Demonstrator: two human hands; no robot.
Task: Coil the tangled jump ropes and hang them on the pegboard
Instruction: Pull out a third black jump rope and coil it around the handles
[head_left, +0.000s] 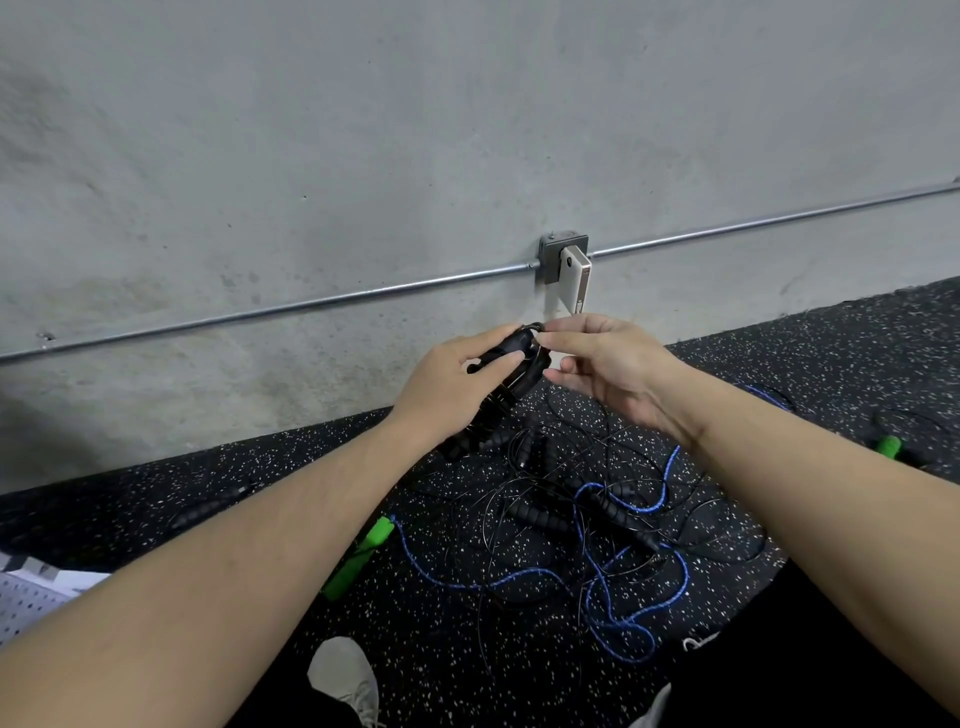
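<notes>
My left hand (457, 382) grips the black handles (511, 364) together; my right hand (602, 364) pinches the cord (535, 328), keeping coils tight.

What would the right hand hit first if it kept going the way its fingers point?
The right hand points left, fingertips already at the black rope bundle gripped by the left hand. Continuing, it would likely meet that bundle first, then the left hand's fingers; depth is unclear.
</notes>
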